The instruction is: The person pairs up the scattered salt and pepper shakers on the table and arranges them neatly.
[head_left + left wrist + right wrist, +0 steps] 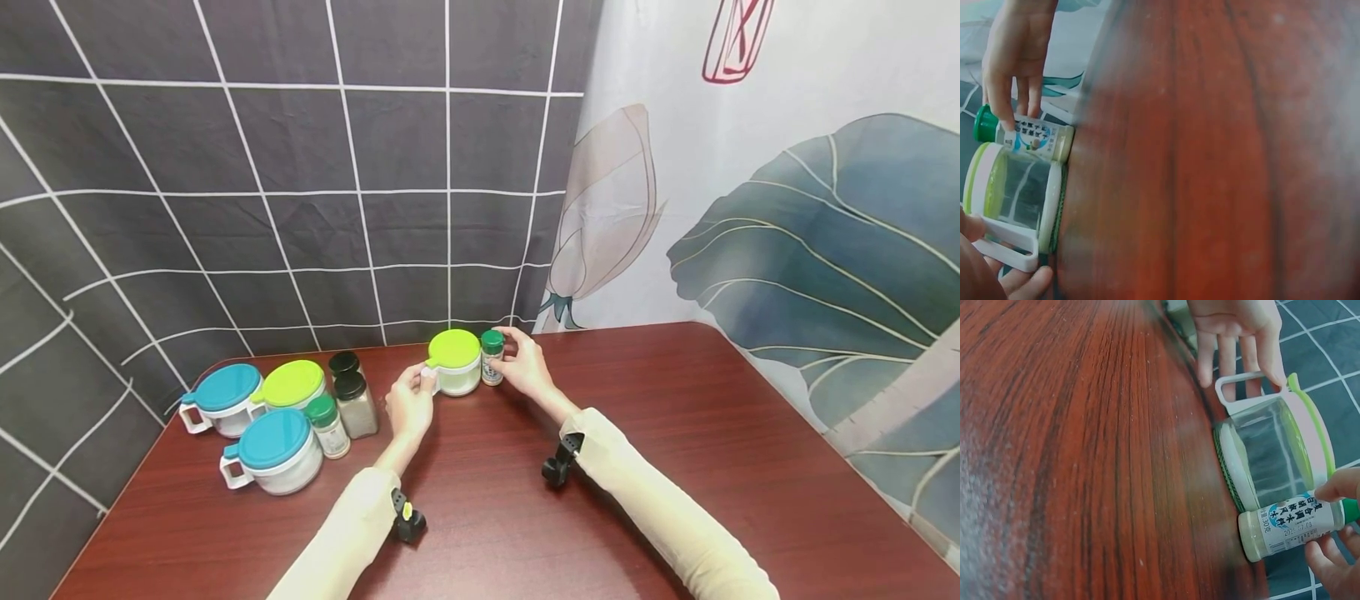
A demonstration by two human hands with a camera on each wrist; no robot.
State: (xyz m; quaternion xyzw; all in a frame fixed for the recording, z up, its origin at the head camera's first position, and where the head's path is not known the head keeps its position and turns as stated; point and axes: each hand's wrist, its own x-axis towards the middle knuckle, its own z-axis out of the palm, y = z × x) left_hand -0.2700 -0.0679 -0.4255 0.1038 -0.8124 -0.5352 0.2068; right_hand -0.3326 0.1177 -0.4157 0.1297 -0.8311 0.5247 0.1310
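Note:
A clear seasoning jar with a lime-green lid and a white handle stands at the table's back edge. My left hand is at that handle, with the thumb near the lid's tab and the fingers on the handle's far side. Right beside the jar stands a spice bottle with a green cap and a printed label, upright on the table. My right hand grips this bottle near its cap, thumb on one side and fingers on the other. Jar and bottle sit side by side, almost touching.
At the left of the table stand two blue-lidded jars, another lime-lidded jar, a green-capped bottle and two black-capped bottles. A dark tiled backdrop rises behind the red-brown table.

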